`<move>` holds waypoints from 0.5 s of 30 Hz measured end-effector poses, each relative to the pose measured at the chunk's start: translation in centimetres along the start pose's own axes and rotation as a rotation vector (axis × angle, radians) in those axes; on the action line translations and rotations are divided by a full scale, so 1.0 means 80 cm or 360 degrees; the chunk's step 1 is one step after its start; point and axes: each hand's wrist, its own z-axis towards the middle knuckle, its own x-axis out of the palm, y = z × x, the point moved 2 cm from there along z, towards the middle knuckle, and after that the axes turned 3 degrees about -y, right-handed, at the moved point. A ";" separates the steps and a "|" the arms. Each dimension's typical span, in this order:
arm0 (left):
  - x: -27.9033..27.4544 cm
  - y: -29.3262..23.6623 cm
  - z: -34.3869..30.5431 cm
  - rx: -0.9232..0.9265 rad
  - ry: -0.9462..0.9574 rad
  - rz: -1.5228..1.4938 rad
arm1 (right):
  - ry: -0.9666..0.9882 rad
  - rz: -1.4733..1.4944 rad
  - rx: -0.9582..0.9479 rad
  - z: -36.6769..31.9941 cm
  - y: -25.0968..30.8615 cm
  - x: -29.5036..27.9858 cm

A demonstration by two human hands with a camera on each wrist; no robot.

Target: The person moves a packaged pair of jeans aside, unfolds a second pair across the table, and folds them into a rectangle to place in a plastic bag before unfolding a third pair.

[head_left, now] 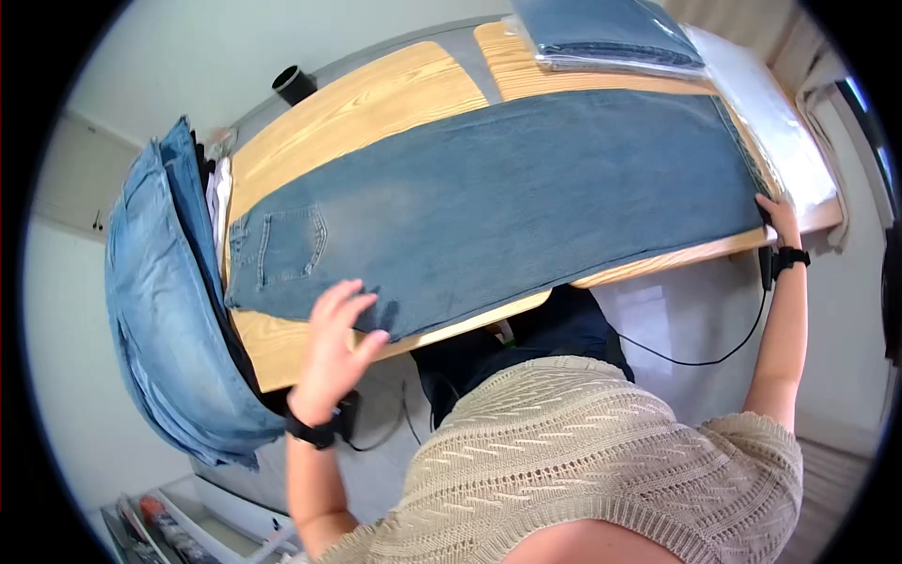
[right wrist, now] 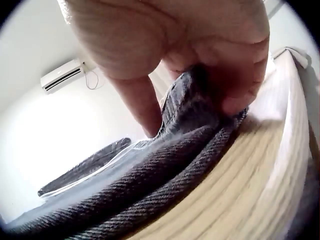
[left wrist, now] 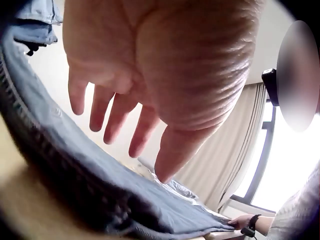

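A pair of blue jeans (head_left: 526, 188), folded lengthwise, lies along the wooden table with its back pocket and waistband at the left. My right hand (head_left: 779, 218) grips the hem corner at the right end; in the right wrist view the fingers (right wrist: 235, 100) and thumb pinch the layered denim (right wrist: 185, 105) at the table edge. Over the lower edge of the jeans near the pocket hovers my left hand (head_left: 340, 343), its fingers spread and holding nothing. The left wrist view shows that palm (left wrist: 165, 55) with extended fingers above the jeans (left wrist: 115, 180).
Light blue jeans (head_left: 178, 320) hang in a pile at the table's left end. Folded jeans in clear plastic (head_left: 611, 42) lie at the back, beside plastic bags (head_left: 761, 113) on the right. A black cup (head_left: 294, 86) stands behind the table. A cable (head_left: 700, 362) hangs below it.
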 end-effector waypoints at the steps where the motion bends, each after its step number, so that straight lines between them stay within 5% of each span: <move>1: 0.013 -0.007 -0.004 -0.0021 -0.0011 -0.0016 | -0.0038 0.0051 0.0011 -0.001 -0.004 -0.002; 4: 0.051 -0.017 -0.015 -0.0158 -0.0142 -0.0115 | -0.0172 -0.0247 -0.0072 -0.009 0.010 -0.016; 5: 0.061 -0.016 -0.017 -0.0164 -0.0179 -0.0045 | -0.0071 -0.0235 -0.0346 0.015 -0.016 -0.020; 6: 0.069 -0.013 -0.018 -0.0170 -0.0229 0.0024 | -0.0095 0.0186 -0.0024 -0.033 0.035 -0.012; 11: 0.082 -0.006 -0.022 -0.0253 -0.0350 0.0024 | -0.0143 0.0806 0.0515 -0.008 0.008 -0.009; 15: 0.084 -0.001 -0.013 -0.0292 -0.0408 0.0052 | -0.0056 0.0841 0.0611 -0.013 0.016 -0.015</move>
